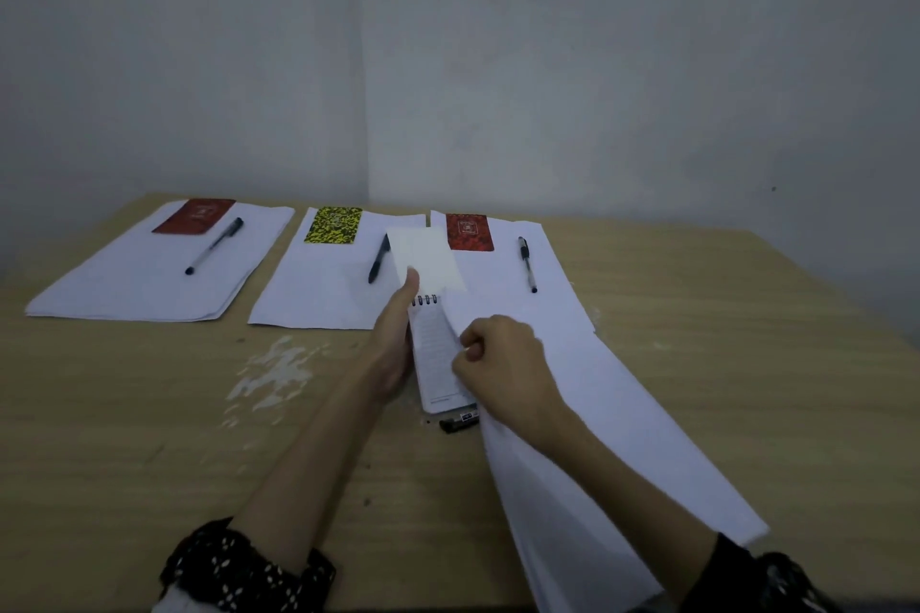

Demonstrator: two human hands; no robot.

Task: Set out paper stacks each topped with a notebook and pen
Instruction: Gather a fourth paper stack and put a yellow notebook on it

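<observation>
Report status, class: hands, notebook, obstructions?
Left hand steadies spiral notebook. Right hand pinches its page. Three stacks set; loose pen beneath notebook.

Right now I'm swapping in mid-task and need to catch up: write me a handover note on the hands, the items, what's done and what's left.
Left hand: steadying the open spiral notebook, thumb against its flipped-up page.
Right hand: pinching a page of that notebook.
Done: three paper stacks along the back, each with notebook and pen: left stack, middle stack, right stack.
Left: fourth paper stack lies bare at front right; close the notebook, place it there, add the pen lying just below the notebook.
</observation>
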